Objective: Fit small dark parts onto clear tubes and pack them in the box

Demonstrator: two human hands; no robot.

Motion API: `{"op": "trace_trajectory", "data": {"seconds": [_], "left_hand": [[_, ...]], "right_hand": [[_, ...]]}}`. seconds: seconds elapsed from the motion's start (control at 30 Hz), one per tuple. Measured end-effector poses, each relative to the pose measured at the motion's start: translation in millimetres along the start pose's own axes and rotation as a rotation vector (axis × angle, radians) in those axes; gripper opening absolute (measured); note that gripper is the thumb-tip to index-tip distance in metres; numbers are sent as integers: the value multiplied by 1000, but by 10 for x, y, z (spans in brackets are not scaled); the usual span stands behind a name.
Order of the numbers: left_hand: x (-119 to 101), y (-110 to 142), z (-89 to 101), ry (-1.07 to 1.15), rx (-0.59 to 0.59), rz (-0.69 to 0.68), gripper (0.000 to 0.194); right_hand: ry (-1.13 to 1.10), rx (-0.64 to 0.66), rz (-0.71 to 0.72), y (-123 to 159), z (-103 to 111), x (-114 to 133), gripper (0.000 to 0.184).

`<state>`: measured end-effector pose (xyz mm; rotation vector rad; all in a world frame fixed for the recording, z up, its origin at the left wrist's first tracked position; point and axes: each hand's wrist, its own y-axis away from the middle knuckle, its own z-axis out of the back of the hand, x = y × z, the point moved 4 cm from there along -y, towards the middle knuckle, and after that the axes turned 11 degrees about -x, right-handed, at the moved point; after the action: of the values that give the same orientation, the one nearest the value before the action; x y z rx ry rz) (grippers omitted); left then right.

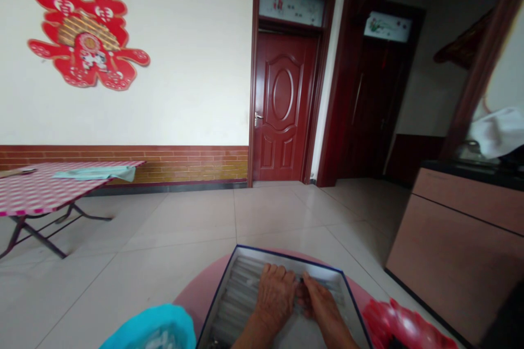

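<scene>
A shallow white box with a dark blue rim [286,253] lies before me. Rows of slim, whitish, see-through pieces [237,295] fill its left part, too blurred to name. My left hand [275,295] is over the middle of the box, back upward, with its fingers curled closed. Close beside it on the right, my right hand [321,302] is pinched closed, its fingertips near those of the left. A small dark bit shows between the two hands; what they hold is mostly hidden.
Under the box is a round pink surface [194,290]. A turquoise basin [153,320] with whitish pieces stands left, a red scalloped container [405,324] right. Farther off are a checked folding table [36,191], a pinkish cabinet [458,240] and a red door [282,103].
</scene>
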<state>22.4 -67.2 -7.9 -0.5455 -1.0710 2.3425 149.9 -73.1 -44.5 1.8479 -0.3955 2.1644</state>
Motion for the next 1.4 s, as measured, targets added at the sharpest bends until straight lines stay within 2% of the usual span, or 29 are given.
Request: {"op": "trace_trajectory", "data": {"seconds": [0.2, 0.37, 0.5, 0.7, 0.83, 1.0, 1.1, 1.2, 1.33, 1.4], "left_hand": [[28, 2, -32, -5, -1, 9, 15], [7, -5, -32, -13, 3, -2, 15], [1, 2, -32, -13, -2, -13, 16], [19, 8, -14, -7, -12, 7, 16], [9, -8, 16, -3, -4, 15, 18], [-15, -31, 67, 1, 11, 9, 19], [-20, -43, 83, -2, 21, 4, 19], [-16, -48, 82, -9, 31, 10, 17], [-15, -42, 71, -2, 35, 18, 18], [-14, -36, 61, 2, 38, 24, 18]], "right_hand": [[-93, 47, -45, -10, -28, 28, 39], [-136, 69, -101, 28, -75, 30, 42], [-161, 93, -83, 37, -77, 31, 39], [-102, 21, -38, -16, -7, 55, 32], [29, -51, 7, -54, 47, 81, 34], [377, -95, 255, -81, 148, 271, 27], [487, -86, 349, -86, 313, 398, 24], [661, -106, 385, -107, 609, 481, 18], [914, -119, 309, -153, 1096, 425, 15], [957, -147, 272, -168, 1307, 358, 13]]}}
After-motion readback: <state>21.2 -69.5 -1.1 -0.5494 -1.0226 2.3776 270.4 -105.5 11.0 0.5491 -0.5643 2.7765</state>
